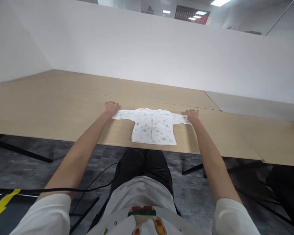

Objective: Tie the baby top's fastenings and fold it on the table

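Observation:
A small white baby shirt [152,125] with a scattered print lies flat on the wooden table, its neckline toward the far side and its hem near the front edge. Both sleeves stretch straight out to the sides. At the end of the left sleeve, my left hand [111,107] has its fingers curled down on the cuff. My right hand [193,115] closes on the cuff of the other sleeve in the same way. The fingertips of both hands are partly hidden.
The light wood table [51,104] runs wide to both sides, with seams between its panels. A white partition [142,45] rises behind it. A black cable [63,189] crosses in front of my left arm, near yellow tape [5,204] at lower left.

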Demonstrator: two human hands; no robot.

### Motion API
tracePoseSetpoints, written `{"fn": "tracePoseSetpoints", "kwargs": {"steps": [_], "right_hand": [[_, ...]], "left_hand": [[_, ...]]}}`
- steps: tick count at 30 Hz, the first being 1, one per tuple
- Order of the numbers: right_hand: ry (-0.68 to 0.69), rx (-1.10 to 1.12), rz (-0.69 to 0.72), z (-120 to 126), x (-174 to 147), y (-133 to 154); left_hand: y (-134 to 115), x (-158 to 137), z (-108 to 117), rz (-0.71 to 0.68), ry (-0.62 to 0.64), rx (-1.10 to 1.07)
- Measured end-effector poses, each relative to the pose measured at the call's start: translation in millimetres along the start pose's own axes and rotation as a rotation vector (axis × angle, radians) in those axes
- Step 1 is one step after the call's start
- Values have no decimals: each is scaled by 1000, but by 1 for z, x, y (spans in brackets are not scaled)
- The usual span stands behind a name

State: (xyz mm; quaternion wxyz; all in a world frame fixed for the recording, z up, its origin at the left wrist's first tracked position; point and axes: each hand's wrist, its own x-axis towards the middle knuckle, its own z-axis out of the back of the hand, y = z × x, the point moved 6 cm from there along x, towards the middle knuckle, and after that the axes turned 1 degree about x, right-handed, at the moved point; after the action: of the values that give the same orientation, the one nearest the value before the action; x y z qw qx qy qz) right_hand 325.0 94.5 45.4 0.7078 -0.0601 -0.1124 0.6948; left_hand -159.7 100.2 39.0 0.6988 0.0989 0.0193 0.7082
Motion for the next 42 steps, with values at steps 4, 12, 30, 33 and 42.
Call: {"fn": "tracePoseSetpoints", "kwargs": {"steps": [4, 12, 30, 33, 42], "right_hand": [[-149, 208, 120, 25, -2, 64], [-109, 607, 258, 18, -4, 182], [-235, 950, 226, 8, -4, 169], [-230, 1018, 146, 5, -4, 167], [-4, 1508, -72, -10, -3, 162]], "left_hand": [[-82, -4, 25, -191, -183, -140], [-205, -17, 12, -200, -153, -465], [-198, -22, 5, -229, -244, -714], [-199, -21, 4, -248, -271, -732], [-200, -23, 5, -335, -288, -779]]}}
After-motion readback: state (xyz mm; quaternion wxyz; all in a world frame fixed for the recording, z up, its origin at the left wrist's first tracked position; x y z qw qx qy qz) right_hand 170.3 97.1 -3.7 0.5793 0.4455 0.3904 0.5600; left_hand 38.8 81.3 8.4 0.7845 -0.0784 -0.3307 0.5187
